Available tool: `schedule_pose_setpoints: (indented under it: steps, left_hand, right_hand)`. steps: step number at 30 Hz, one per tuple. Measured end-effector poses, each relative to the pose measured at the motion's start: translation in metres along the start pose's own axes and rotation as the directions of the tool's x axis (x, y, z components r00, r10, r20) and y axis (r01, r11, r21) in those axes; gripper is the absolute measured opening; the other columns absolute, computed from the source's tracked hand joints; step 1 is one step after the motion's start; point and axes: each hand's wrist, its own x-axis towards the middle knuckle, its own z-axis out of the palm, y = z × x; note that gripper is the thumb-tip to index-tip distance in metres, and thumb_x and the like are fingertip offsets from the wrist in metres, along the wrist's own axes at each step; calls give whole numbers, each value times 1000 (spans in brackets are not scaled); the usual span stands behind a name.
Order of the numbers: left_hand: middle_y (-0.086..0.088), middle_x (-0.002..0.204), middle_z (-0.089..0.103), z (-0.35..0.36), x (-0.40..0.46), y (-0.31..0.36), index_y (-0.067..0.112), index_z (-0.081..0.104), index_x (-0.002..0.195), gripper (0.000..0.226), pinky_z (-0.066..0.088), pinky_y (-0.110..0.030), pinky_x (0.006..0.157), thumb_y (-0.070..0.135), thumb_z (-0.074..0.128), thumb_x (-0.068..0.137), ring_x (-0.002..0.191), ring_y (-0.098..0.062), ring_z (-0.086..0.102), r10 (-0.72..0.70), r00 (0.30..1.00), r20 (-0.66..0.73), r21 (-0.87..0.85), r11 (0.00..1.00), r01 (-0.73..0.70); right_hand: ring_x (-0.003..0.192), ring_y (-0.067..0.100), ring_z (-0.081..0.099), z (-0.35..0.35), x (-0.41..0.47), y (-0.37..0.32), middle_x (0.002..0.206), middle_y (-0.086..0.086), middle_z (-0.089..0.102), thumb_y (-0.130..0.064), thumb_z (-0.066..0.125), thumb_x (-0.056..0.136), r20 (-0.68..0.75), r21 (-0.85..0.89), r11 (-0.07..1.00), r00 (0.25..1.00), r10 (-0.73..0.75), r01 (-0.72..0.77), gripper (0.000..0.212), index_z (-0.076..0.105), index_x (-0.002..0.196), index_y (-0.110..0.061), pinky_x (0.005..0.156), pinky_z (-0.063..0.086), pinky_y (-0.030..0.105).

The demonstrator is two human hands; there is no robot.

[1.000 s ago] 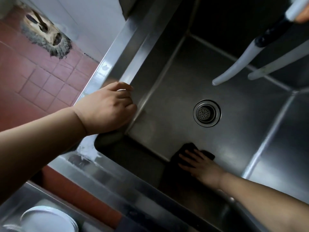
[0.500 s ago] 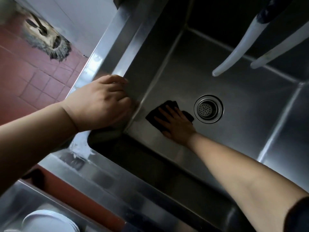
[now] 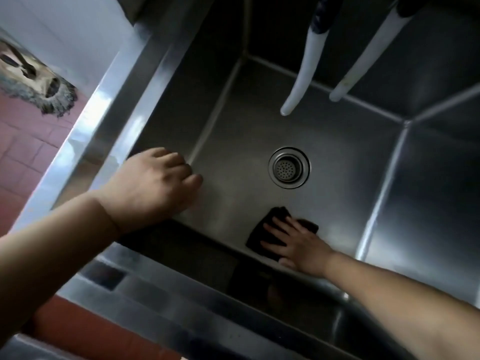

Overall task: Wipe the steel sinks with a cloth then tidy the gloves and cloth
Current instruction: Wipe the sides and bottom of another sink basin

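Observation:
A deep steel sink (image 3: 350, 157) fills the view, with a round drain (image 3: 289, 167) in its floor. A black cloth (image 3: 270, 228) lies flat on the sink floor near the front wall. My right hand (image 3: 296, 242) presses down on the cloth with spread fingers. My left hand (image 3: 153, 187) hovers with curled fingers over the sink's near left corner and holds nothing that I can see. No gloves are in view.
Two white hose spouts (image 3: 298, 81) (image 3: 363, 63) hang over the back of the sink. The steel rim (image 3: 88, 141) runs along the left. Beyond it lie red floor tiles (image 3: 23, 157) and a grey mop head (image 3: 33, 81).
My right hand has slid the cloth from left of the drain back toward the front wall, below the drain. The left hand has shifted right, off the rim and over the basin corner.

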Motion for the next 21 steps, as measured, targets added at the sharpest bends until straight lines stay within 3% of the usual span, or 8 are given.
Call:
schedule_pose_setpoints:
  steps: [3,5,9,13,21]
  left_hand:
    - [-7,66,61,15,19,26,10,67,77,33,50,-38,59,26,44,94,64,-30,60,-33,999,12,-74,997,33]
    - [-5,68,63,25,27,36,12,67,79,32,51,-37,61,29,44,93,67,-29,62,-68,996,53,-118,990,74]
    - [-2,64,62,45,32,47,14,66,74,35,51,-34,57,31,39,90,65,-27,63,-132,980,148,-165,974,156]
    - [2,65,65,56,34,43,18,69,78,42,52,-29,55,41,34,83,65,-23,65,-214,956,199,-188,949,252]
    - [6,56,60,68,34,43,22,65,66,38,46,-24,43,46,38,76,57,-17,62,-249,931,266,-134,947,291]
  right_hand:
    - [140,27,28,15,-40,11,146,2,41,-55,70,72,-28,-8,1000,999,19,-19,70,49,135,-34,113,15,47]
    - [142,29,19,20,-48,22,150,2,34,-53,68,74,-23,48,987,987,158,-156,73,42,140,-32,113,5,42]
    - [144,25,-8,24,-25,57,157,-3,3,-50,54,85,-13,165,911,923,385,-378,77,10,146,-36,115,-15,38]
    - [145,25,-4,12,10,112,159,2,9,-50,53,85,-56,222,789,800,598,-574,75,17,149,-33,113,-8,39]
    - [144,22,-17,-20,62,210,158,-4,-12,-55,33,93,-19,392,562,604,797,-729,66,0,148,-39,114,-7,42]
